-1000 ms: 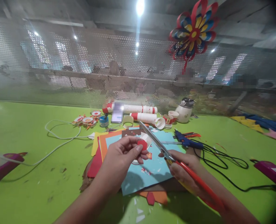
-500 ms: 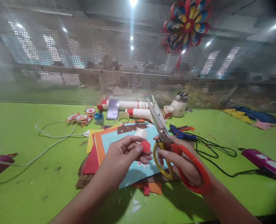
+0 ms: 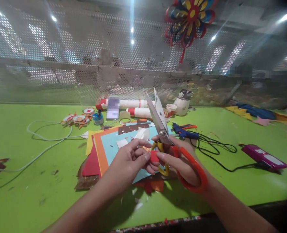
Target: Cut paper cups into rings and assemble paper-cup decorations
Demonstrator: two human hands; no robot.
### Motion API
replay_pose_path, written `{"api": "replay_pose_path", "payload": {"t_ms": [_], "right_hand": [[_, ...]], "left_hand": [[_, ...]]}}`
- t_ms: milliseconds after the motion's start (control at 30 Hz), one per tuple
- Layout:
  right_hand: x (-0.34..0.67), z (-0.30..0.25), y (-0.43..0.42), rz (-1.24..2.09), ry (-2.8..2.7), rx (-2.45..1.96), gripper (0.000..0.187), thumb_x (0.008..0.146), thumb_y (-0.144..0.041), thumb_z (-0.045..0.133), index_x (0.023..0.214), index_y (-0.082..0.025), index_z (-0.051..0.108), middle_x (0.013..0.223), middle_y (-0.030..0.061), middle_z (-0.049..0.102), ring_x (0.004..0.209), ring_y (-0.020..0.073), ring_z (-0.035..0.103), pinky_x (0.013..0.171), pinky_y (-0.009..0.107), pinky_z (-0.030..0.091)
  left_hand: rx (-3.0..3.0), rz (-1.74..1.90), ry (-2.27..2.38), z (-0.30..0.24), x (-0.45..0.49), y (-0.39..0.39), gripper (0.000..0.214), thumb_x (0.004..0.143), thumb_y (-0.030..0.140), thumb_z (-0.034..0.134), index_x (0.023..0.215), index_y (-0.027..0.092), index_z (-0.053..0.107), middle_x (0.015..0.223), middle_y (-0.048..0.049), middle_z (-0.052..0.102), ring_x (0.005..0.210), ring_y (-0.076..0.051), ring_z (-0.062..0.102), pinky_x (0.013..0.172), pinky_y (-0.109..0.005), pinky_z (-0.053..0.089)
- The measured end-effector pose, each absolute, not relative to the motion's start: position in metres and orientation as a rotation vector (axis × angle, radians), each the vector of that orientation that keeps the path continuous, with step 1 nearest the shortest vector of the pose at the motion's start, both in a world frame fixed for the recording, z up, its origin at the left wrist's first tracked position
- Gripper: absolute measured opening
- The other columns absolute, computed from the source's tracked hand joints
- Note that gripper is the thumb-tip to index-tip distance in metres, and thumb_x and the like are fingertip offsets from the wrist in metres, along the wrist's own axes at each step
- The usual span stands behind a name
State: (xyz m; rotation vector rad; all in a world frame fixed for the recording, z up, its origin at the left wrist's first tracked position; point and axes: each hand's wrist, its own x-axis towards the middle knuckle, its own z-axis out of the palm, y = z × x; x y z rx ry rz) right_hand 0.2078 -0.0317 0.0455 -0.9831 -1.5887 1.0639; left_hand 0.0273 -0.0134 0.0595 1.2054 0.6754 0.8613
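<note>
Pinched between the thumb and fingers of my left hand point(image 3: 136, 158) is a small piece of red paper point(image 3: 154, 156). My right hand point(image 3: 182, 161) carries a pair of scissors point(image 3: 161, 129) with one red and one yellow handle loop, their blades slightly parted and pointing up. The right thumb reaches the red paper's right edge. Beneath both hands lies a stack of coloured paper sheets point(image 3: 106, 152), light blue on top, with orange, yellow and red below. A white paper cup point(image 3: 142, 134) lies on the stack behind my left hand.
A blue glue gun point(image 3: 184, 132) with a black cable lies right of the stack, near a purple power strip point(image 3: 264, 157). Behind are paper-cup tubes point(image 3: 139, 112), a phone point(image 3: 112, 110), a tape roll point(image 3: 125, 117), an ink-blue bottle point(image 3: 98, 118) and a flask point(image 3: 182, 103).
My right hand has moved left with the scissors, and its thumb now meets the red paper in my left hand. The view has shifted slightly, so the table items sit higher.
</note>
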Motion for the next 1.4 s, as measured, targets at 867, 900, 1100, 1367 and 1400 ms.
{"api": "replay_pose_path", "payload": {"t_ms": [867, 900, 1100, 1367, 1400], "right_hand": [[0.197, 0.032, -0.034, 0.878, -1.439, -1.005, 0.036, 0.085, -0.027, 0.061, 0.120, -0.023, 0.055, 0.088, 0.0020, 0.061, 0.076, 0.0160, 0.059, 0.072, 0.031, 0.049], [0.197, 0.032, -0.034, 0.880, -1.435, -1.001, 0.036, 0.085, -0.028, 0.061, 0.120, -0.023, 0.055, 0.087, 0.0019, 0.061, 0.075, 0.0157, 0.058, 0.072, 0.031, 0.049], [0.199, 0.031, -0.033, 0.848, -1.439, -1.012, 0.035, 0.085, -0.029, 0.062, 0.120, -0.025, 0.056, 0.096, 0.0025, 0.061, 0.080, 0.0156, 0.059, 0.075, 0.031, 0.049], [0.195, 0.033, -0.036, 0.763, -1.478, -1.044, 0.034, 0.086, -0.027, 0.061, 0.119, -0.025, 0.056, 0.093, 0.0027, 0.062, 0.077, 0.0158, 0.059, 0.072, 0.030, 0.050], [0.194, 0.034, -0.037, 0.763, -1.482, -1.040, 0.034, 0.085, -0.027, 0.061, 0.119, -0.025, 0.056, 0.095, 0.0035, 0.062, 0.078, 0.0164, 0.059, 0.071, 0.030, 0.050]], "left_hand": [[1.218, 0.958, 0.784, 0.043, 0.034, -0.010, 0.019, 0.078, 0.032, 0.066, 0.071, 0.014, 0.062, 0.065, -0.0009, 0.057, 0.061, -0.012, 0.049, 0.062, -0.026, 0.040], [1.210, 0.961, 0.782, 0.044, 0.035, -0.011, 0.018, 0.078, 0.031, 0.066, 0.071, 0.014, 0.062, 0.066, -0.0007, 0.058, 0.061, -0.011, 0.049, 0.062, -0.025, 0.040], [1.175, 1.002, 0.777, 0.047, 0.038, -0.015, 0.012, 0.076, 0.025, 0.067, 0.072, 0.014, 0.064, 0.068, -0.0006, 0.060, 0.063, -0.011, 0.051, 0.064, -0.025, 0.042], [1.188, 1.039, 0.855, 0.045, 0.041, -0.017, 0.014, 0.073, 0.026, 0.071, 0.076, 0.014, 0.065, 0.071, -0.0021, 0.063, 0.066, -0.013, 0.054, 0.063, -0.025, 0.043], [1.192, 1.038, 0.862, 0.044, 0.041, -0.017, 0.015, 0.073, 0.027, 0.071, 0.075, 0.014, 0.064, 0.069, -0.0017, 0.063, 0.064, -0.012, 0.053, 0.063, -0.025, 0.042]]}}
